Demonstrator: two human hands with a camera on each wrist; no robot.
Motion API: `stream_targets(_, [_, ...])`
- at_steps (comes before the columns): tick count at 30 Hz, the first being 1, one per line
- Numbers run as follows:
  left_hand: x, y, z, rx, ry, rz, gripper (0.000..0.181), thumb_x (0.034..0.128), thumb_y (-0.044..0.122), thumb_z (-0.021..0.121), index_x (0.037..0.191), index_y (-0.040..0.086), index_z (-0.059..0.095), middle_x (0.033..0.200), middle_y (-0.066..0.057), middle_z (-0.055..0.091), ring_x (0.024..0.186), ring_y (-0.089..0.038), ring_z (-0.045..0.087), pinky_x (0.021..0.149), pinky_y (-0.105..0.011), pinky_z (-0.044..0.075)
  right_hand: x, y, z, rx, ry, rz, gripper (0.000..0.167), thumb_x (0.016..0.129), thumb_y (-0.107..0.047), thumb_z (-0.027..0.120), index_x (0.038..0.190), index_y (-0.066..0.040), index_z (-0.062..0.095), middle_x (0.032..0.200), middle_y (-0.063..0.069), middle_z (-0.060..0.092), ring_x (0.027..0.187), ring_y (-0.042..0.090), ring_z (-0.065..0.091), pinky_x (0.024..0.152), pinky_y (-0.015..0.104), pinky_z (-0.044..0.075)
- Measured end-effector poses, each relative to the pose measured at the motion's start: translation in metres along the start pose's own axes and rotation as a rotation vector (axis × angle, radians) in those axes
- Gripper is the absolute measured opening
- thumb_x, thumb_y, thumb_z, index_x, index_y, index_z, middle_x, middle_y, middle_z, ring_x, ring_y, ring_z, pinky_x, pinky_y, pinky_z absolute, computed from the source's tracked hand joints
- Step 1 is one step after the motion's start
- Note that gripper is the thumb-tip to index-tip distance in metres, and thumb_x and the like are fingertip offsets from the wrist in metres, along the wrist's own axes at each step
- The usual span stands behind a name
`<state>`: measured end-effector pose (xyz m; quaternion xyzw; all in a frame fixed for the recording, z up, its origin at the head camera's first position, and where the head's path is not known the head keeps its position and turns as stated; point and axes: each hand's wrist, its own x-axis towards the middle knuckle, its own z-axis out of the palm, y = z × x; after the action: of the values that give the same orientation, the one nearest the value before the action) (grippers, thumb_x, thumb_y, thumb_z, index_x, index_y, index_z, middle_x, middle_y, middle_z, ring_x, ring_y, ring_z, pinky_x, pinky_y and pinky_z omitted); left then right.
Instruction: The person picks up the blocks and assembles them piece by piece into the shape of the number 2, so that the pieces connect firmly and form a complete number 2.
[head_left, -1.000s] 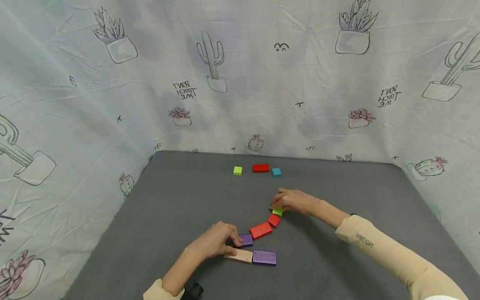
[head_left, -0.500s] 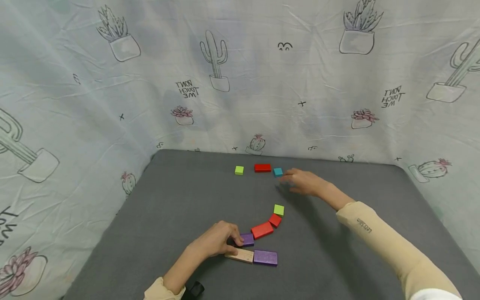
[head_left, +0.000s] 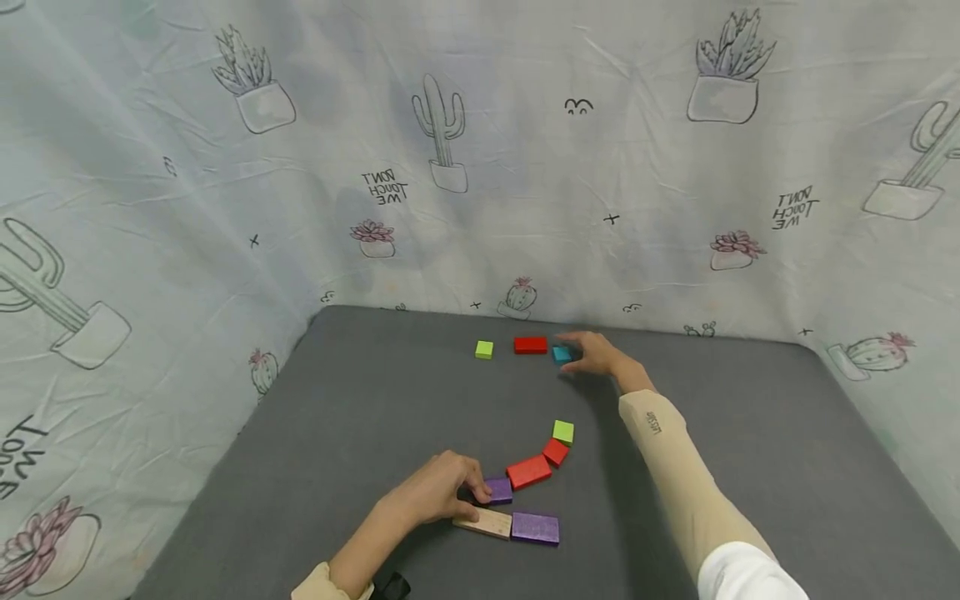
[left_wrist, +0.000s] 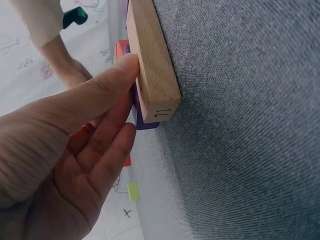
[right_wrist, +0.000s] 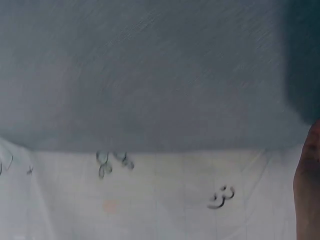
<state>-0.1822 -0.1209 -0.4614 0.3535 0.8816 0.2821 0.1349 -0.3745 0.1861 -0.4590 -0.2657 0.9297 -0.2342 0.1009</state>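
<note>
My left hand (head_left: 431,493) stays low at the near blocks. Its thumb touches a bare wooden block (head_left: 489,524), while the fingers are at the left end of a purple block (head_left: 500,491) behind it. In the left wrist view the thumb rests against the wooden block (left_wrist: 159,70) and the other fingers are loosely bent. My right hand (head_left: 596,353) is at a small blue block (head_left: 562,356) at the back, thumb and fingers spread on either side of it. Only an edge of the right hand (right_wrist: 307,185) shows in the right wrist view; the blue block is out of sight there.
A second purple block (head_left: 536,529) abuts the wooden one. A red block (head_left: 528,472), a small red block (head_left: 556,452) and a green block (head_left: 563,432) continue a curved row. Another green block (head_left: 484,350) and a red block (head_left: 530,346) lie at the back of the grey table (head_left: 360,400).
My right hand has let go of the green block at the row's end and moved away to the blue block at the back. My left hand has stayed in place.
</note>
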Motion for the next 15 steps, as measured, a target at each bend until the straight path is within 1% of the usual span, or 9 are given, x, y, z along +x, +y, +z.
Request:
stream_targets(2, [0.0,0.001,0.0,0.0,-0.002,0.001,0.021,0.0692,0.012,0.085,0.089,0.013,0.079,0.089,0.014,0.067,0.09,0.0,0.061,0.082,-0.022,0.05,0.004,-0.002,0.007,0.023,0.001,0.039,0.062,0.081,-0.014,0.076,0.135,0.005,0.05,0.132,0.028,0.051,0.114,0.039,0.051,0.096,0.051,0.042])
stream_targets(5, [0.001,0.001,0.0,0.001,-0.002,0.0,0.021,0.0695,0.011,0.085,0.089,0.013,0.079,0.089,0.013,0.067,0.089,0.0,0.061,0.082,-0.022,0.05,0.008,-0.004,0.013,0.026,0.029,0.089,0.056,0.081,-0.011,0.077,0.13,0.004,0.055,0.128,0.028,0.054,0.107,0.036,0.054,0.093,0.049,0.044])
stream_targets(8, [0.001,0.001,0.0,-0.004,-0.004,-0.003,0.021,0.0695,0.011,0.085,0.089,0.013,0.079,0.089,0.013,0.067,0.089,0.0,0.061,0.081,-0.021,0.049,0.01,-0.005,0.016,-0.002,0.071,0.107,0.045,0.082,-0.006,0.074,0.122,0.006,0.06,0.122,0.026,0.059,0.104,0.035,0.057,0.091,0.047,0.046])
stream_targets(10, [0.0,0.001,0.001,-0.005,-0.005,-0.005,0.021,0.0695,0.011,0.085,0.089,0.013,0.079,0.089,0.014,0.067,0.088,0.001,0.06,0.081,-0.021,0.049,0.011,-0.004,0.017,-0.002,0.094,0.123,0.039,0.082,-0.003,0.072,0.118,0.008,0.062,0.119,0.025,0.061,0.102,0.035,0.06,0.089,0.046,0.048])
stream_targets(13, [0.0,0.001,0.001,-0.005,-0.001,-0.006,0.021,0.0691,0.011,0.085,0.089,0.013,0.079,0.088,0.014,0.067,0.088,0.001,0.06,0.081,-0.02,0.049,0.01,-0.001,0.019,0.006,0.139,0.13,0.035,0.082,-0.002,0.072,0.114,0.011,0.063,0.113,0.025,0.064,0.098,0.035,0.062,0.086,0.045,0.049])
stream_targets(15, [0.0,0.001,0.001,-0.001,0.004,-0.004,0.021,0.069,0.011,0.085,0.089,0.014,0.079,0.088,0.014,0.067,0.088,0.001,0.06,0.081,-0.02,0.049,0.008,0.002,0.02,0.031,0.177,0.154,0.037,0.082,-0.003,0.073,0.113,0.012,0.063,0.11,0.026,0.065,0.097,0.036,0.063,0.086,0.044,0.05])
